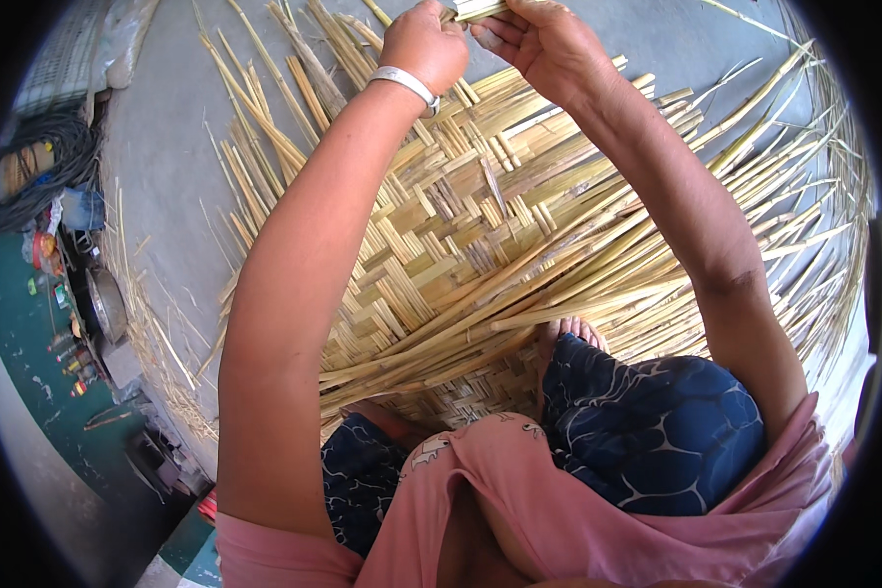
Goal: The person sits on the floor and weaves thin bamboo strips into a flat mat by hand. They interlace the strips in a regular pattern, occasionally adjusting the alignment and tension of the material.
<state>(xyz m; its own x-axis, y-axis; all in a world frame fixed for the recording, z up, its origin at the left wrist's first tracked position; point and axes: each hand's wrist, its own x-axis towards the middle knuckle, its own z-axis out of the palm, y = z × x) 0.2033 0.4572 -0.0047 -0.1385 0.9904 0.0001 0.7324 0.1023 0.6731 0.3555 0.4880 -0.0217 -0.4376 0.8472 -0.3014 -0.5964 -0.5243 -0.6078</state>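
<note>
At the top edge of the view, a short stretch of pale split reed point(477, 9) spans the gap between my hands. My left hand point(423, 44), with a light band at the wrist, is closed on its left end. The fingers of my right hand point(556, 49) are curled, pinching the right end; part of this grip is cut off by the picture edge. Below both hands lies a partly woven reed mat point(451, 211) in a crossed pattern, its long strip ends sticking out. Loose reeds point(568, 265) lie across it.
My bare foot point(580, 331) rests on the mat by the loose reeds. Long reed ends point(794, 167) fan out over the grey floor point(162, 147) at right. A dark coil of cable or rope point(73, 157) and small household items line the left side.
</note>
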